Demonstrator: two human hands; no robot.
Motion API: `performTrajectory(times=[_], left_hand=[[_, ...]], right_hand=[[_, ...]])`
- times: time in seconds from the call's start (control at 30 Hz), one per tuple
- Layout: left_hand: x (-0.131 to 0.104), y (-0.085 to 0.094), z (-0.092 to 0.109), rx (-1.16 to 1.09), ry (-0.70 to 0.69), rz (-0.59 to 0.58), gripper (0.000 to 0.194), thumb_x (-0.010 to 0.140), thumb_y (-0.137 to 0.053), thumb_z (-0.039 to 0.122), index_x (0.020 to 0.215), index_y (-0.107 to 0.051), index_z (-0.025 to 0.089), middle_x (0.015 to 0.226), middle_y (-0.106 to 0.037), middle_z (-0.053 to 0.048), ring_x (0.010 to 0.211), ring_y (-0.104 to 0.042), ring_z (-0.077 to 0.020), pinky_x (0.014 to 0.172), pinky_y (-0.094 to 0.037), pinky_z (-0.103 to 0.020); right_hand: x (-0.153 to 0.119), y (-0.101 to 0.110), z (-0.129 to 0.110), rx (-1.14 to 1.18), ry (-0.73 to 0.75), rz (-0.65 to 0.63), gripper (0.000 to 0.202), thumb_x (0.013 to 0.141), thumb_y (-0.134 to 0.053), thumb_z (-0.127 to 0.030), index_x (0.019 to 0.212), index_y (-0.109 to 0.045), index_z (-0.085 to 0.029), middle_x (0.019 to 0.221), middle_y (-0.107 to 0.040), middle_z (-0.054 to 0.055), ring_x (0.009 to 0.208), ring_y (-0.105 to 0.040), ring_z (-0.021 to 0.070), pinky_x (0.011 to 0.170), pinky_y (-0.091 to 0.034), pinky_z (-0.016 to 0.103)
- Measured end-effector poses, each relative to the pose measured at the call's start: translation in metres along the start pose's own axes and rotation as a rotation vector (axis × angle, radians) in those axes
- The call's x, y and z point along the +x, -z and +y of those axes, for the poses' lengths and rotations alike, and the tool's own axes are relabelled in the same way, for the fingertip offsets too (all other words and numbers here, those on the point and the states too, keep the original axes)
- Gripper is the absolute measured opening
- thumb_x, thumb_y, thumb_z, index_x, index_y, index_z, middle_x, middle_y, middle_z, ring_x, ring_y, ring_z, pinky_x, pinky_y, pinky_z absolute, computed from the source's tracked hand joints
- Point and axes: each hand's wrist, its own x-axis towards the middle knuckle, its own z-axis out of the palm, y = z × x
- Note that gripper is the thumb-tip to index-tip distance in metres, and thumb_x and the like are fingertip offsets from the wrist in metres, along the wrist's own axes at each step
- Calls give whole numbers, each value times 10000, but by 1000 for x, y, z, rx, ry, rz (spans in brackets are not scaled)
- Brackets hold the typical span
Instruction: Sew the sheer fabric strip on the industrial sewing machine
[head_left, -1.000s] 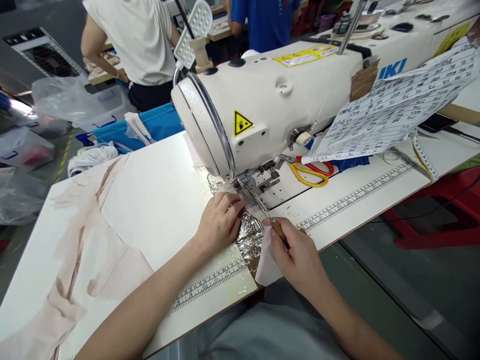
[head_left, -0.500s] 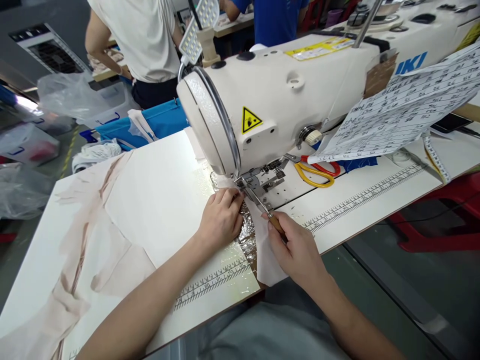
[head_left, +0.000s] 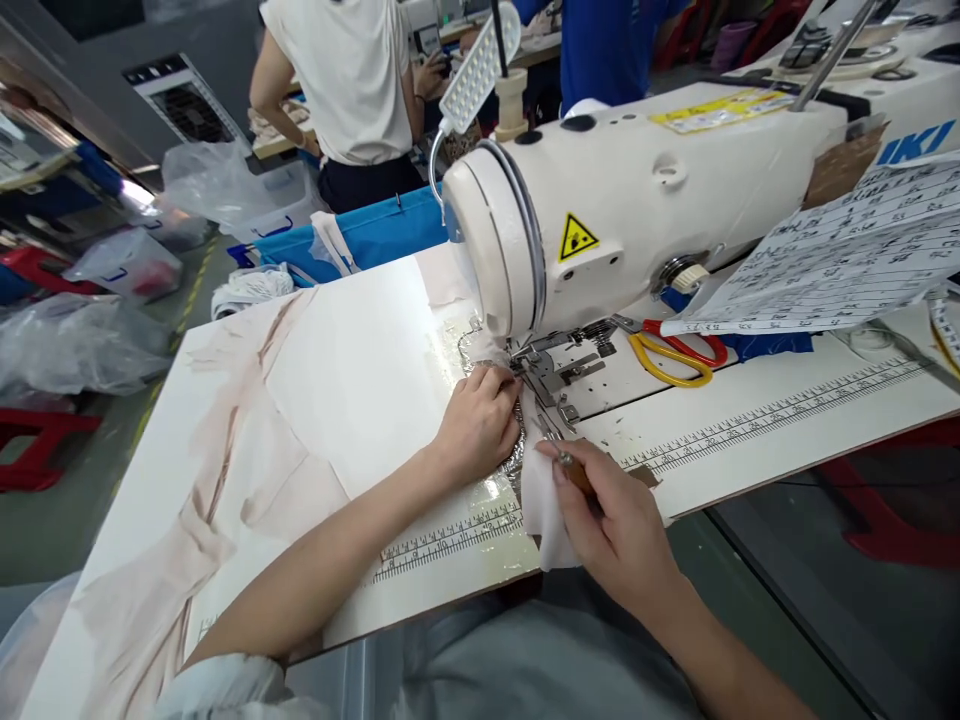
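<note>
Tabletop (head_left: 375,370) gives room left of the left hand (head_left: 480,420), while pale cloth (head_left: 544,515) trails from the sewing machine (head_left: 622,200) over the front edge (head_left: 427,612). The wooden-handled tool (head_left: 576,472), nearer the machine half a second ago, sits drawn back in the closed right hand (head_left: 619,520); the left's bent fingers touch the cloth, any pinch hidden.

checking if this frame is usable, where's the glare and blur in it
Head view, middle: the table looks bleached by light, with glints off the tape near the left hand; head view, left edge: the bags look soft; head view, centre: the warning sign is fairly crisp, while the metal end of the tool in the right hand seems slightly blurred.
</note>
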Motion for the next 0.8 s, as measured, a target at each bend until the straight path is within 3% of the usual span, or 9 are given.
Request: performTrajectory(times=[0.17, 0.27, 0.43, 0.57, 0.7, 0.8], left_hand=[[17, 0, 3, 175, 3, -67, 171, 934, -500, 164, 966, -660, 110, 955, -597, -125, 841, -525, -240, 678, -491, -342], [24, -8, 1, 185, 82, -12, 196, 962, -477, 141, 899, -662, 120, 883, -608, -109, 797, -530, -219, 632, -473, -308], [20, -14, -16, -198, 202, 159, 148, 941, -565, 234, 878, -683, 169, 906, -634, -69, 851, -598, -199, 689, -512, -301], [17, -10, -29, -522, 184, 151, 155, 911, -569, 254, 842, -699, 205, 893, -651, -37, 861, -637, -186, 765, -521, -306], [18, -9, -33, -601, 194, 160, 165, 894, -570, 284, 818, -697, 213, 879, -666, -29, 843, -635, -181, 758, -505, -300], [19, -9, -32, -596, 203, 171, 173, 888, -558, 302, 820, -692, 216, 873, -670, -24, 832, -627, -174, 751, -494, -294]], right_hand=[[-4, -6, -28, 84, 206, -11, 235, 994, -380, -126, 1179, -523, -154, 861, -623, 44, 707, -616, 151, 633, -488, 240], [-10, -5, -31, 59, 252, -17, 227, 1024, -342, -158, 1180, -506, -158, 847, -640, 38, 679, -617, 146, 611, -483, 232], [-15, 11, -6, -144, 47, -20, 244, 1055, -342, -231, 1158, -536, -124, 779, -690, 36, 632, -668, 161, 526, -456, 239], [-5, 15, 20, -385, -65, 6, 331, 1049, -306, -249, 1177, -562, -84, 812, -730, 71, 555, -663, 181, 435, -386, 275], [8, 7, 34, -495, -80, -28, 318, 1019, -346, -206, 1200, -591, -112, 1003, -745, 89, 717, -712, 201, 509, -438, 285], [13, 0, 37, -517, -76, -37, 306, 1008, -380, -203, 1200, -606, -130, 1028, -745, 78, 735, -710, 196, 538, -457, 291]])
